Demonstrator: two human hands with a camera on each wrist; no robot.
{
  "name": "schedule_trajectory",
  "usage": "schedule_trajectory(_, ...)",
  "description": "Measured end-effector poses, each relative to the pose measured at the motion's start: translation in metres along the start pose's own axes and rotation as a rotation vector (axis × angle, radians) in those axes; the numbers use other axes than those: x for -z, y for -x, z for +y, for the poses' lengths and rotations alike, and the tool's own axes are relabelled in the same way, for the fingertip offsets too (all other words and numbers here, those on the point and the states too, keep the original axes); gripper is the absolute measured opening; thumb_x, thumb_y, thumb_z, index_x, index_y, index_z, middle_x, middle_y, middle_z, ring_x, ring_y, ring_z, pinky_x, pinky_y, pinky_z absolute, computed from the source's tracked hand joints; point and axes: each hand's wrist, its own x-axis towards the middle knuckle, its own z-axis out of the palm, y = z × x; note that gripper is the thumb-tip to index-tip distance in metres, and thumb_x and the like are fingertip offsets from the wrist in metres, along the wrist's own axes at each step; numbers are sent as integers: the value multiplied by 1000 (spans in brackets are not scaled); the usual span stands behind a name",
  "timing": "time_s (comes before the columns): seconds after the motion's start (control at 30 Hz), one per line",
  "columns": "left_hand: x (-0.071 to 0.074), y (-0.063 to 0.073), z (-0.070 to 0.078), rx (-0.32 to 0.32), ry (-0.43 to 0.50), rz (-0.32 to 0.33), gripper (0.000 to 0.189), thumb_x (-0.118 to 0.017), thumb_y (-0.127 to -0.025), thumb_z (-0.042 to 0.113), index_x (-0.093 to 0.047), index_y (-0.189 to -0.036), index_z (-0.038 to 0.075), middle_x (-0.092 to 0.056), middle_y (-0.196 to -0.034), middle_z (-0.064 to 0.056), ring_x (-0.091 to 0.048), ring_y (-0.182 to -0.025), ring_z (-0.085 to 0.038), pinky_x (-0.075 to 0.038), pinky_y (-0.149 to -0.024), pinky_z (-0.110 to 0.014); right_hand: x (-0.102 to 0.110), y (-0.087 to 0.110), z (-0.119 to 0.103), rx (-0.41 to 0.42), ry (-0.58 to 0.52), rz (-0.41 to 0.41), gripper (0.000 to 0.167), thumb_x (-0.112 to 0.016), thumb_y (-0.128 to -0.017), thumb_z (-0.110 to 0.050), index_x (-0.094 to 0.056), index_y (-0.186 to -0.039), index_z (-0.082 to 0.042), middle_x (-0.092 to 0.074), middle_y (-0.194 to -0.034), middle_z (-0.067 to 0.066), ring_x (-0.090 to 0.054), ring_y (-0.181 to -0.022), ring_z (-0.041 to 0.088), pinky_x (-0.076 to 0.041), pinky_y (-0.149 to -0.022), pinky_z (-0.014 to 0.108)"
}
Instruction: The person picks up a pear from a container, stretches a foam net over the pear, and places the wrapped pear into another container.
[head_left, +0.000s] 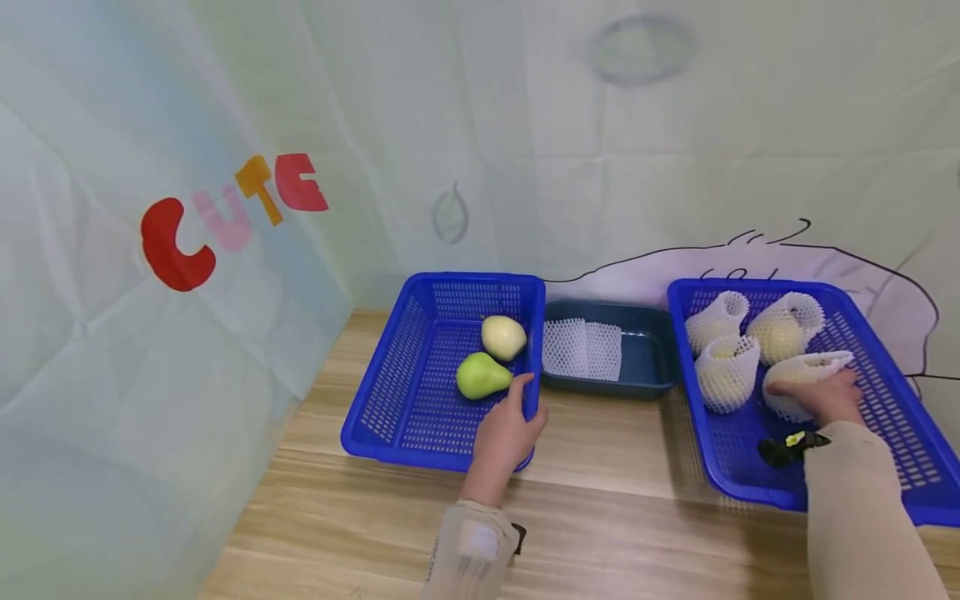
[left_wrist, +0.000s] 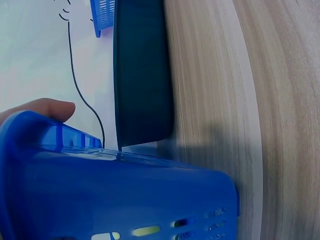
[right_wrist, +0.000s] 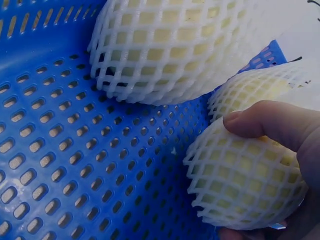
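Right fingers (right_wrist: 267, 117) hold fruit (right_wrist: 245, 182), left fingers (head_left: 516, 403) apparently basket (head_left: 433, 342), loose nets (head_left: 582, 350) head view only

Printed cloth (head_left: 517, 108) behind a wood-grain table (head_left: 622, 458) suggests a curtained-off booth.

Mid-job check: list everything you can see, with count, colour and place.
Left basket: one, blue, on the table
Pear: one, green, in the left basket
Round fruit: one, pale yellow, behind the pear
Tray: one, dark teal, between the baskets
Foam netting: count unclear, white, in the tray
Right basket: one, blue, on the table
Net-wrapped fruits: four, pale yellow in white nets, in the right basket
Table: one, light wood, underneath
Backdrop: pale, printed, behind; coloured letters "CUTE" at left
Sleeves: two, beige, on the arms
Left hand: one, bare, gripping the left basket's rim
Right hand: one, bare, holding a wrapped fruit
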Motion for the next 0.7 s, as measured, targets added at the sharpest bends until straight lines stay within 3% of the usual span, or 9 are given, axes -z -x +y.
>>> schedule_trajectory(0.17, 0, 0, 0, 4, 5, -3, 52, -57, -87, 35, -42, -135, 21, -66, -98, -12, -63, -81, -28, -48, -65, -41, -2, 2, -2, 11, -36, 31, 115, -66, -78, -37, 23, -137, 7, 8, -141, 40, -4, -129, 55, -16, -103, 61)
schedule_trajectory(0.4, 0, 0, 1, 11, 6, -5, 53, -58, -87, 35, -42, -135, 22, -66, -100, -12, -63, -83, -29, -48, -67, -42, -5, 0, -6, 48, -42, 110, 115, -61, -79, -48, 22, -138, 6, 11, -142, 38, 2, -131, 52, -13, -103, 61)
schedule_trajectory(0.6, 0, 0, 1, 11, 11, 4, 53, -59, -86, 35, -42, -134, 21, -66, -100, -12, -63, -83, -29, -48, -67, -43, -5, 4, -14, 132, -300, 271, 108, -64, -78, -52, 11, -145, -14, 8, -150, 18, 3, -137, 36, -9, -109, 51)
schedule_trajectory(0.7, -1, 0, 0, 5, 5, 0, 52, -58, -87, 35, -42, -134, 21, -66, -99, -12, -63, -82, -29, -48, -67, -42, -2, 13, -24, 165, -407, 413, 95, -61, -78, -55, 1, -144, -26, 5, -149, 6, 2, -137, 26, -5, -111, 43)
